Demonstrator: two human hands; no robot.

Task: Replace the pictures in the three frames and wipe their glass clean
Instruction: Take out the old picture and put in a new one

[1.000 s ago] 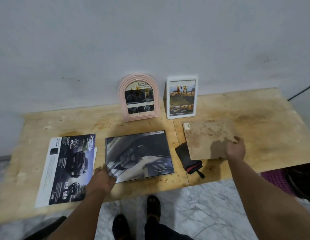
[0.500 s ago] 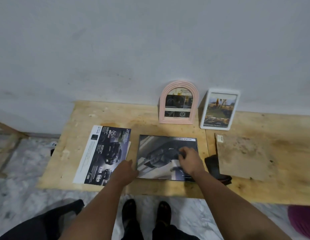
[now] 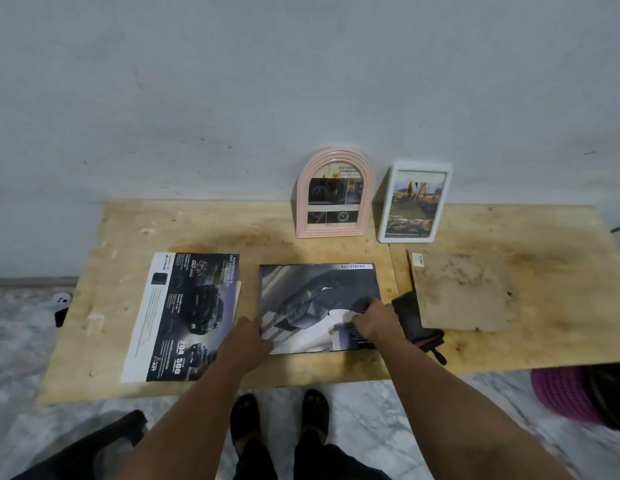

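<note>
Plywood forms the pale, stained tabletop (image 3: 135,237) that fills the middle band of the frame, set against a grey-white wall. Near its centre lies a dark rectangular frame holding a grey car picture (image 3: 319,299), flat on the wood. Both bare forearms reach up from the bottom of the frame toward it. The left hand (image 3: 244,342) sits at the frame's lower left corner, back of the hand up, fingers bent over the frame's left edge and apparently gripping it, though the fingertips are hidden. The right hand (image 3: 374,322) rests on the lower right part of the picture, knuckles raised and fingers curled down onto the print; whether it pinches the sheet or only presses on it cannot be told. Just right of that hand lies a black folded cloth with a red band (image 3: 414,323), partly tucked under a stained brown backing board (image 3: 464,292) at centre right. Left of the flat frame is a printed car brochure sheet (image 3: 187,313), lying flat and slightly tilted. At the back, standing against the wall, are a pink arched picture frame (image 3: 301,202) and, just beside it to the right, a white rectangular picture frame (image 3: 443,202), both with pictures inside.
</note>
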